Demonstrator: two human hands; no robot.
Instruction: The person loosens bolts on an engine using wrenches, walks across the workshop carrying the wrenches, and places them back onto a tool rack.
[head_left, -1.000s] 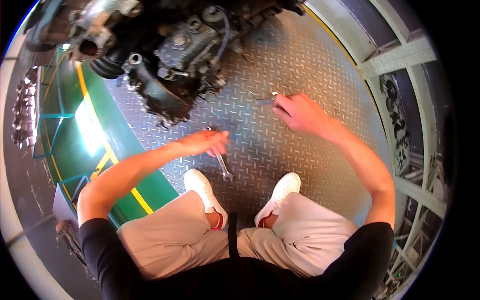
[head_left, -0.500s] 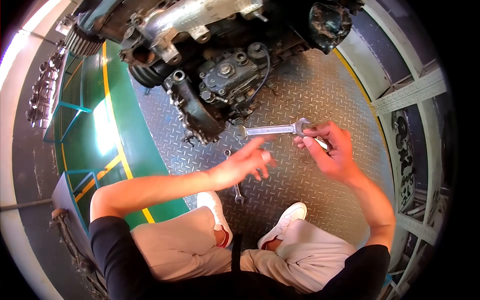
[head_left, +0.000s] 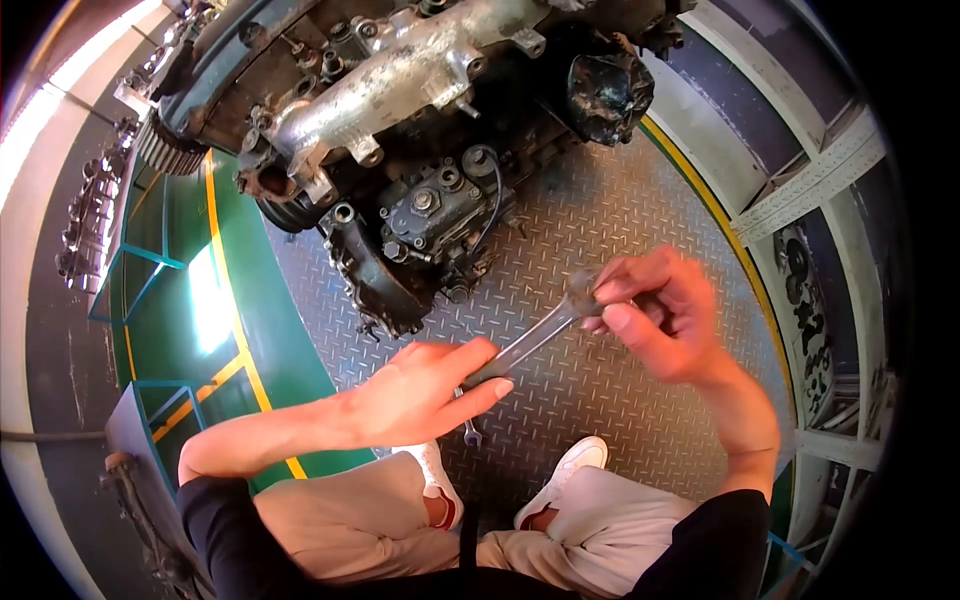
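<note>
A double-ended open-end wrench slants through the air between my two hands, over the metal floor. My left hand pinches its lower end between thumb and fingers. At the upper end, the fingertips and thumb of my right hand close on the wrench head and partly cover it. Below my left hand, another wrench lies on the floor, mostly hidden by that hand. Ahead stands a greasy engine, with a dark bolted pump unit on the side facing me. Neither hand touches the engine.
Patterned steel plate forms the floor beneath the engine and my white shoes. White metal shelving runs along the right. On the left are a green painted floor with yellow lines and blue metal frames.
My left hand has closed on the wrench's free end, which has swung down toward me. The wrench has gone from nearly level to slanted. The view has shifted, showing more of the engine.
</note>
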